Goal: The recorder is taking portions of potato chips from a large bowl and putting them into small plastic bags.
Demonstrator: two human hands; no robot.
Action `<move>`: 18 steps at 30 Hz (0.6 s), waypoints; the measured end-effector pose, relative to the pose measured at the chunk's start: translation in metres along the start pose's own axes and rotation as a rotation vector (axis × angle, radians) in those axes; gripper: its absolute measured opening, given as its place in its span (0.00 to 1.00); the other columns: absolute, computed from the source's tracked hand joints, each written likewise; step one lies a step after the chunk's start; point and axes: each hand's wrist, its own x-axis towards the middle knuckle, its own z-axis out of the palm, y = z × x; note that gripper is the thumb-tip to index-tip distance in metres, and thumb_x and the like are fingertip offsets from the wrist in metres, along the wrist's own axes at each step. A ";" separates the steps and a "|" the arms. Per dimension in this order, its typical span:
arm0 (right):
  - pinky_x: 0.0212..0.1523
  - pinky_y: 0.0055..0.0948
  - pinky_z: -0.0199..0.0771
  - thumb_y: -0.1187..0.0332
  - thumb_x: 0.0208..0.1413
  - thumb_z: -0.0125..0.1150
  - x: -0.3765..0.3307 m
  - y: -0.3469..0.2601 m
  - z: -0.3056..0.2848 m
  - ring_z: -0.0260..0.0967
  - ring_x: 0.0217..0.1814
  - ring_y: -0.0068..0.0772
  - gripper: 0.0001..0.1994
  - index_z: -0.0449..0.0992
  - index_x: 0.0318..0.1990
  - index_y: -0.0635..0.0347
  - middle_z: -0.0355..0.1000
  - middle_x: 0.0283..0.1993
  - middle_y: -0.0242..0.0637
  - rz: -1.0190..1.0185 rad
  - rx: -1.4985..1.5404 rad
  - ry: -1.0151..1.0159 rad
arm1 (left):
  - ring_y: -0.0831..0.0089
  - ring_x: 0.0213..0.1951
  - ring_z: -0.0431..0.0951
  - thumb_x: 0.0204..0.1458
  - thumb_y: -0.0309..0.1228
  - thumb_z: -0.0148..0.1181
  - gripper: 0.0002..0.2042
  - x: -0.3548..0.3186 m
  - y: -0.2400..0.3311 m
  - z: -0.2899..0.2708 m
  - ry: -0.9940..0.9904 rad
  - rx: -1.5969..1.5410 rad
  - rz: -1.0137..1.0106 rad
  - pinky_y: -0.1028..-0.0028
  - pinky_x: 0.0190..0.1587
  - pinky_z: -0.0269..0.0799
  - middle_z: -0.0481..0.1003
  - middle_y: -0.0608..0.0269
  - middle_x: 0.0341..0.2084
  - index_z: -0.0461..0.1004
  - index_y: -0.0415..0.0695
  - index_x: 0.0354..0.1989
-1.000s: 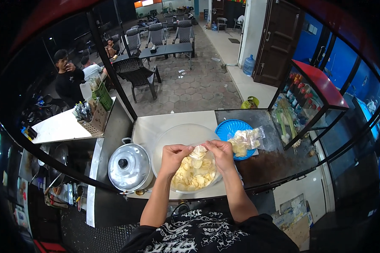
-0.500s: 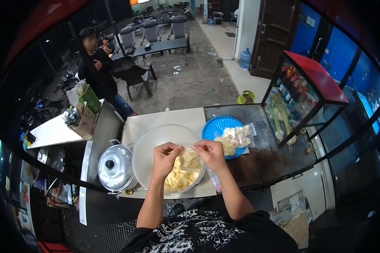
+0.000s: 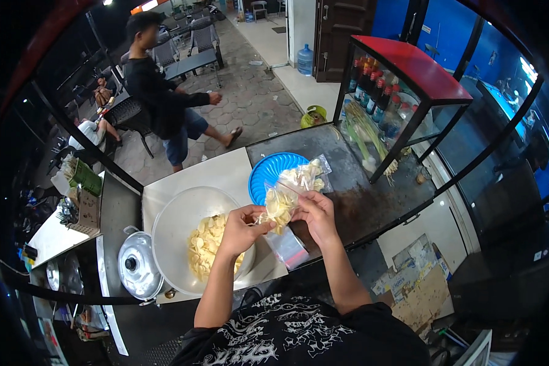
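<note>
Both hands hold a small clear plastic bag of pale yellow, flat chip-like pieces. My left hand pinches its left side, and my right hand grips the right side near the top. Just beyond, filled clear bags lie on a blue ribbed plastic plate. A large translucent bowl stands to the left, with loose yellow pieces inside; my left forearm hides part of its right side. Under my hands lie flat clear bags with a red strip.
A lidded metal pot stands left of the bowl. On the right, a red-topped glass case holds bottles, with green stalks beside them. A person in black walks beyond the counter. A green gas cylinder stands past the counter's far edge.
My view has turned right. My hands and the bag have moved from above the bowl to beside the blue plate. The person in black has stepped rightward, arm stretched out.
</note>
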 end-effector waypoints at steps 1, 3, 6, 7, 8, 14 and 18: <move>0.28 0.25 0.74 0.73 0.56 0.57 -0.001 -0.006 -0.004 0.72 0.28 0.25 0.06 0.75 0.37 0.67 0.74 0.30 0.37 0.099 -0.057 -0.094 | 0.77 0.32 0.75 0.43 0.27 0.68 0.22 0.001 0.001 -0.001 0.026 0.101 0.008 0.75 0.38 0.73 0.78 0.61 0.30 0.72 0.34 0.48; 0.28 0.28 0.75 0.74 0.57 0.55 0.004 -0.010 -0.012 0.73 0.30 0.27 0.06 0.75 0.37 0.67 0.74 0.32 0.39 0.210 -0.113 -0.199 | 0.76 0.35 0.75 0.43 0.27 0.67 0.24 0.003 0.001 -0.003 0.010 0.185 0.036 0.74 0.40 0.73 0.78 0.60 0.32 0.70 0.34 0.51; 0.28 0.28 0.76 0.73 0.56 0.55 0.021 -0.006 -0.023 0.73 0.27 0.28 0.07 0.75 0.38 0.68 0.74 0.31 0.39 0.119 -0.218 -0.221 | 0.73 0.40 0.74 0.45 0.27 0.65 0.27 -0.005 0.015 0.002 0.104 0.200 0.067 0.72 0.44 0.72 0.77 0.57 0.37 0.67 0.37 0.55; 0.27 0.25 0.75 0.71 0.56 0.57 0.026 -0.009 -0.021 0.72 0.25 0.26 0.08 0.75 0.38 0.67 0.73 0.30 0.37 0.078 -0.170 -0.087 | 0.72 0.43 0.74 0.46 0.28 0.64 0.27 -0.008 0.020 0.003 0.213 0.131 0.075 0.71 0.46 0.72 0.76 0.55 0.41 0.66 0.38 0.57; 0.27 0.26 0.75 0.71 0.57 0.56 0.034 -0.007 -0.031 0.72 0.26 0.27 0.08 0.74 0.39 0.67 0.73 0.31 0.39 0.041 -0.171 0.012 | 0.69 0.46 0.74 0.47 0.28 0.63 0.27 -0.012 0.020 -0.006 0.250 0.193 0.115 0.70 0.47 0.72 0.74 0.52 0.46 0.65 0.40 0.58; 0.26 0.27 0.77 0.70 0.60 0.51 0.076 0.060 -0.111 0.74 0.27 0.32 0.07 0.70 0.38 0.66 0.72 0.33 0.42 0.172 -0.313 0.251 | 0.70 0.43 0.76 0.50 0.20 0.59 0.14 -0.068 0.014 -0.077 0.615 0.139 0.195 0.73 0.47 0.72 0.76 0.53 0.41 0.72 0.32 0.46; 0.24 0.26 0.73 0.67 0.62 0.50 0.115 0.073 -0.087 0.73 0.26 0.28 0.08 0.69 0.35 0.63 0.73 0.31 0.40 0.202 -0.470 0.162 | 0.75 0.39 0.76 0.51 0.20 0.58 0.11 -0.119 -0.006 -0.125 0.924 0.097 0.210 0.77 0.43 0.72 0.77 0.59 0.36 0.74 0.34 0.43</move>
